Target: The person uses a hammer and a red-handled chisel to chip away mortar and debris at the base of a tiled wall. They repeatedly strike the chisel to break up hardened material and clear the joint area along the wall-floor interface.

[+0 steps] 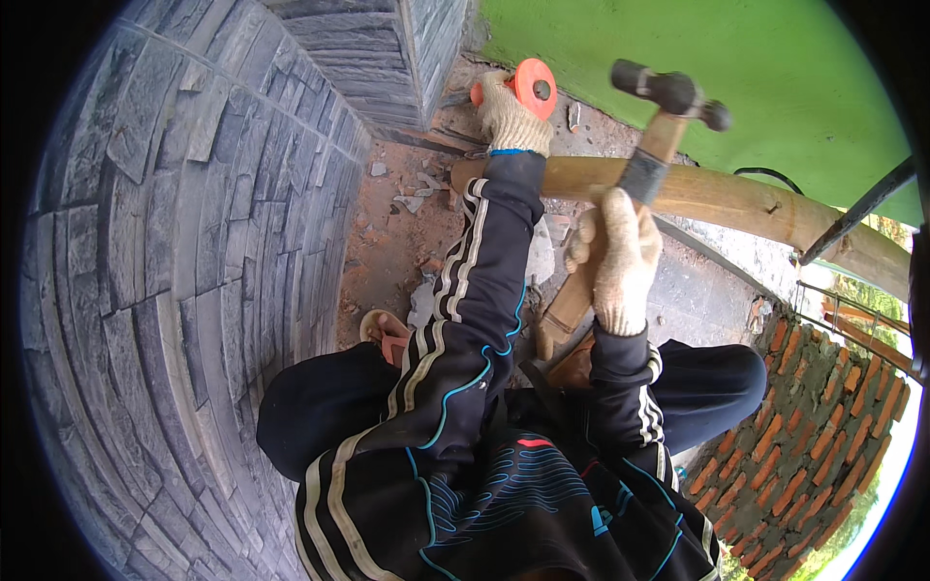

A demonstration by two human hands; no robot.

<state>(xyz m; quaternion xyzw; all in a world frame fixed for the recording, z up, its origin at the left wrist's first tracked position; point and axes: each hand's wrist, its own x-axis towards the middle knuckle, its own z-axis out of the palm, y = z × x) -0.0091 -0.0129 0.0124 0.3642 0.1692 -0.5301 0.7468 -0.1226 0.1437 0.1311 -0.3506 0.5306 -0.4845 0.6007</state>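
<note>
My gloved left hand (515, 121) is closed round a chisel with a round orange hand guard (531, 79). The chisel's grey struck end shows at the middle of the guard, and its blade points left toward the foot of the grey stone-clad corner (397, 68). In a matching knit glove, my right hand (625, 257) grips the wooden handle of a hammer (662, 140). Dark tape wraps part of that handle. The hammer's metal head is raised to the right of the chisel, apart from it.
Grey stone cladding (203, 232) rises along the left. A thick bamboo pole (717, 194) lies across in front of a green wall (717, 39). Broken chips and reddish dust (407, 198) cover the floor. A rough brick wall (804, 436) stands at lower right, below a dark rod (857, 213).
</note>
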